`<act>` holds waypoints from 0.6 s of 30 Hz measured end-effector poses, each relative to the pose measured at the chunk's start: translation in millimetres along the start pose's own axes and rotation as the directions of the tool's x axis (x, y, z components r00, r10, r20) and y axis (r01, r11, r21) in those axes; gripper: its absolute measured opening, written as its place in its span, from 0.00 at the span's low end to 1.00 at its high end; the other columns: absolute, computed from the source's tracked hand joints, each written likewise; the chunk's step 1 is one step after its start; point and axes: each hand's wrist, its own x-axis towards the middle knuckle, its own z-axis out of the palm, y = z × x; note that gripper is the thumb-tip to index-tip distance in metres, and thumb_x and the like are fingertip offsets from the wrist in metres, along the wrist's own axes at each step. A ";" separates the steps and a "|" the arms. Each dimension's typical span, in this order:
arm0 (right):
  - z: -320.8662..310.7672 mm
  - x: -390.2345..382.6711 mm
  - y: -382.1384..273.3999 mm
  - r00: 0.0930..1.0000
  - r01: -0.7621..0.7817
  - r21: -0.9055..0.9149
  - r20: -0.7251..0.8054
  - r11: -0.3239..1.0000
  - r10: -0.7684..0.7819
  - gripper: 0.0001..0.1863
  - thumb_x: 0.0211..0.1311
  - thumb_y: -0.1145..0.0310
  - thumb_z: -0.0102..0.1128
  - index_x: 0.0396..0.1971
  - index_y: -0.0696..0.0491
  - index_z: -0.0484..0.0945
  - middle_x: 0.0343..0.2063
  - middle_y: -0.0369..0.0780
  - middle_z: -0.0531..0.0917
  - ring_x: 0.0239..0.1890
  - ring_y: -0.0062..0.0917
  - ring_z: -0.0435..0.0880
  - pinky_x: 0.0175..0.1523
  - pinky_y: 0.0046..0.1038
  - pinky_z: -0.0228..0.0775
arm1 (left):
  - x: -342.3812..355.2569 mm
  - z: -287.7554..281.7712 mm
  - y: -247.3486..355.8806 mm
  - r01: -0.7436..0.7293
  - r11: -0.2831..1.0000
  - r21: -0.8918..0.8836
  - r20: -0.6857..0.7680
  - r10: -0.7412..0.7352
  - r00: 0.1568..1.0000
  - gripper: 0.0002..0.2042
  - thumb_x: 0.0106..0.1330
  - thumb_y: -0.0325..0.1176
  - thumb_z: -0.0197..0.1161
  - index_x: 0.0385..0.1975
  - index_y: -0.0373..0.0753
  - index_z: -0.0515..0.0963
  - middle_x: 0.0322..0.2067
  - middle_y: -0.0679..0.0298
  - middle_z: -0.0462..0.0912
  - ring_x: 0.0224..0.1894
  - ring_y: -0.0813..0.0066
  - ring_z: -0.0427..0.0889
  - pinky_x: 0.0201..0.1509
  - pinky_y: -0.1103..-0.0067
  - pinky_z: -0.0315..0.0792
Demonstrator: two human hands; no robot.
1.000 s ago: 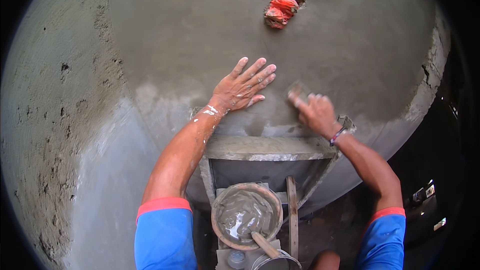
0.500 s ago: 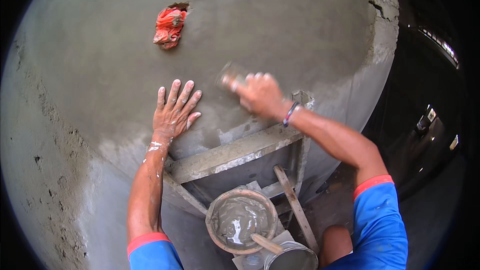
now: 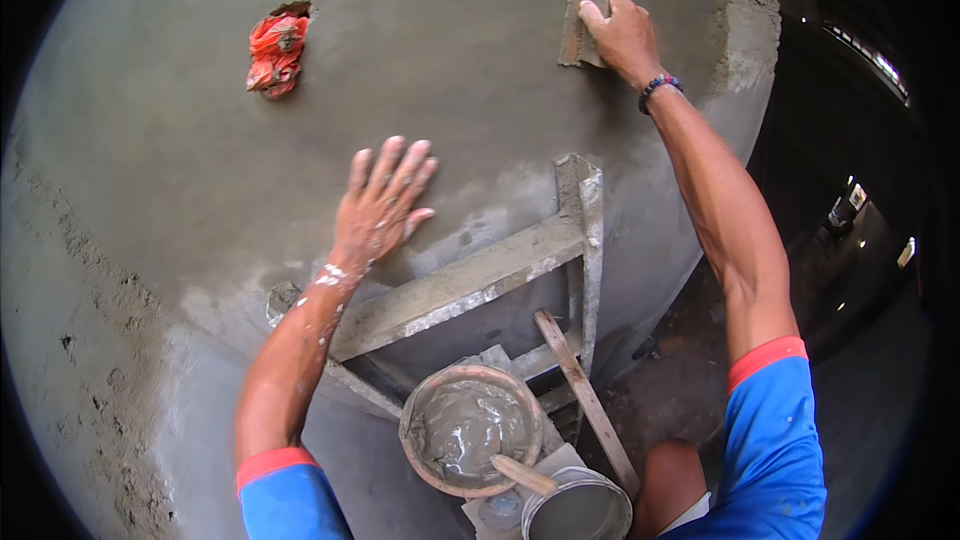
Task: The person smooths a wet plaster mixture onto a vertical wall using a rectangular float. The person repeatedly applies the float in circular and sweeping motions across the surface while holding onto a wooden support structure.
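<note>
My right hand (image 3: 630, 38) grips a flat rectangular plastering trowel (image 3: 577, 25), its face against the wet grey plaster of the wall (image 3: 460, 50) at the upper right. The index finger stretches along the trowel's back. Lower and to the left, my left hand (image 3: 375, 210) rests on the plaster with fingers spread and holds nothing. Dried white plaster spots that wrist. Up and left of it, a crumpled red plastic bag (image 3: 275, 52) is stuffed into a hole in the wall.
A grey-caked wooden ladder (image 3: 460, 285) leans below my hands. Beneath it stand a round bowl (image 3: 412, 445) of wet mortar with a wooden handle (image 3: 525, 476) across its rim, and a bucket (image 3: 625, 510). A slanting wooden stick (image 3: 590, 400) is beside them. The wall's broken edge (image 3: 755, 0) is at right.
My right hand has swept the trowel up and right across the plaster. My left hand remains spread on the wall; the view has shifted slightly to the right.
</note>
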 end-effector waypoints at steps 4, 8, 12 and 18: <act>-2.5 2.2 -7.1 0.998 -0.035 -0.014 0.058 0.999 0.036 0.33 0.63 0.55 0.59 0.69 0.30 0.65 0.54 0.51 0.81 0.55 0.50 0.79 0.61 0.40 0.72 | 70.7 7.8 66.2 -0.109 0.994 0.028 -0.048 0.110 0.993 0.36 0.70 0.64 0.43 0.75 0.54 0.55 0.77 0.70 0.45 0.79 0.63 0.40 0.80 0.54 0.31; -1.8 1.9 -1.6 1.000 0.025 -0.006 0.003 1.000 -0.024 0.35 0.60 0.55 0.60 0.69 0.30 0.65 0.44 0.53 0.85 0.48 0.51 0.82 0.57 0.46 0.74 | 99.7 17.3 115.2 -0.203 0.977 0.065 -0.013 0.204 0.979 0.36 0.71 0.63 0.42 0.76 0.52 0.52 0.78 0.71 0.43 0.79 0.65 0.39 0.80 0.56 0.34; -4.6 1.7 -0.2 0.999 0.013 -0.001 0.033 1.000 -0.013 0.35 0.60 0.55 0.60 0.69 0.31 0.65 0.44 0.52 0.85 0.48 0.50 0.83 0.57 0.45 0.75 | 84.4 21.9 134.0 -0.230 0.971 0.066 0.036 0.228 0.973 0.36 0.72 0.61 0.42 0.75 0.49 0.53 0.78 0.71 0.44 0.79 0.67 0.40 0.80 0.59 0.36; -12.7 1.5 3.9 0.994 0.034 0.003 0.107 0.999 -0.034 0.34 0.62 0.59 0.60 0.70 0.37 0.65 0.53 0.50 0.81 0.54 0.49 0.80 0.59 0.40 0.73 | 93.5 -9.9 105.9 -0.137 0.982 -0.129 0.064 0.146 0.987 0.36 0.71 0.60 0.46 0.75 0.49 0.55 0.77 0.69 0.46 0.79 0.64 0.39 0.80 0.59 0.33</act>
